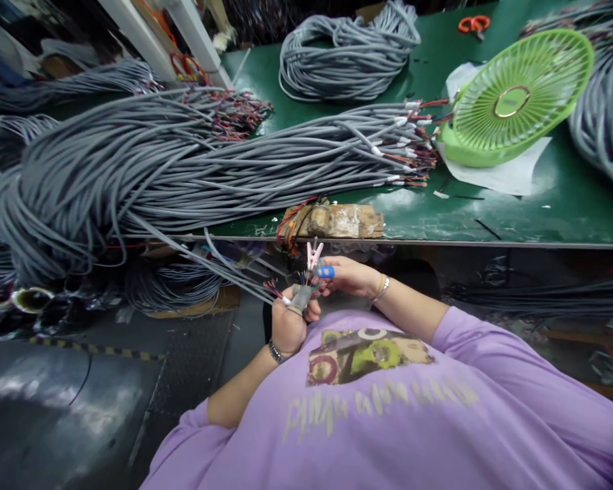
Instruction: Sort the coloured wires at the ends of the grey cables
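Observation:
My left hand (289, 325) grips the stripped end of a grey cable (235, 275), with thin coloured wires fanning out above the thumb, which wears grey tape. My right hand (348, 275) pinches those wires (306, 279) beside it; a blue cover sits on one fingertip. A small pink clip (314, 254) stands up just above both hands. The cable runs left and up to a large bundle of grey cables (148, 173) draped over the green bench edge. Both hands sit below the bench, close to my purple shirt.
A taped wooden block (337, 221) lies at the bench (541, 211) edge. A green fan (515, 95) stands at right on white paper. Another cable coil (344, 58) lies at the back, orange scissors (473, 24) beyond. More cables hang left and right.

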A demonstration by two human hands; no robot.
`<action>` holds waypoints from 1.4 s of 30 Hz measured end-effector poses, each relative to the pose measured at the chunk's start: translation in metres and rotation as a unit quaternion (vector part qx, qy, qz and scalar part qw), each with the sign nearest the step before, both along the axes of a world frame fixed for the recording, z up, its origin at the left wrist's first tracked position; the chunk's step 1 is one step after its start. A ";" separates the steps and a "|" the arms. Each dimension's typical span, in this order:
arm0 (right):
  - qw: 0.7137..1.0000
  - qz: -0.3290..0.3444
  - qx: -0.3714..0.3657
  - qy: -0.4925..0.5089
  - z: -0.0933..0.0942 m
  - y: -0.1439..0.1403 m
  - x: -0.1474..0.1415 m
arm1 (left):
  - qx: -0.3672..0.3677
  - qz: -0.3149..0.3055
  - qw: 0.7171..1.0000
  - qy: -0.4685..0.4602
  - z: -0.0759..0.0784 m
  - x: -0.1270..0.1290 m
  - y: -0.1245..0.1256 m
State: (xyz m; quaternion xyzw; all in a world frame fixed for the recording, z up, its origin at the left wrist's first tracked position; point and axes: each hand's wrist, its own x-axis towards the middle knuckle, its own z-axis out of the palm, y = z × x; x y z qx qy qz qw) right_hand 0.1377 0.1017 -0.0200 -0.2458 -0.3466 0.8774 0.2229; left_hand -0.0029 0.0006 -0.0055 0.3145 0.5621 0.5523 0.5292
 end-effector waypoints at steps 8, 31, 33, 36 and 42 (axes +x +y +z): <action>0.997 -0.019 0.063 -0.042 0.003 -0.002 -0.004 | -0.006 -0.049 0.994 0.097 -0.001 -0.007 -0.005; 0.997 -0.051 0.011 -0.060 0.001 -0.003 0.015 | -0.034 -0.116 0.992 0.031 -0.002 0.003 0.008; 0.998 -0.038 0.002 -0.053 0.004 -0.003 0.017 | -0.032 -0.113 0.993 0.026 -0.002 0.004 0.009; 0.998 -0.017 0.027 -0.063 0.010 -0.005 0.016 | -0.030 -0.111 0.993 0.017 -0.003 0.004 0.008; 0.997 -0.008 0.048 -0.065 0.015 -0.007 0.005 | -0.033 -0.116 0.993 0.019 -0.004 0.003 0.008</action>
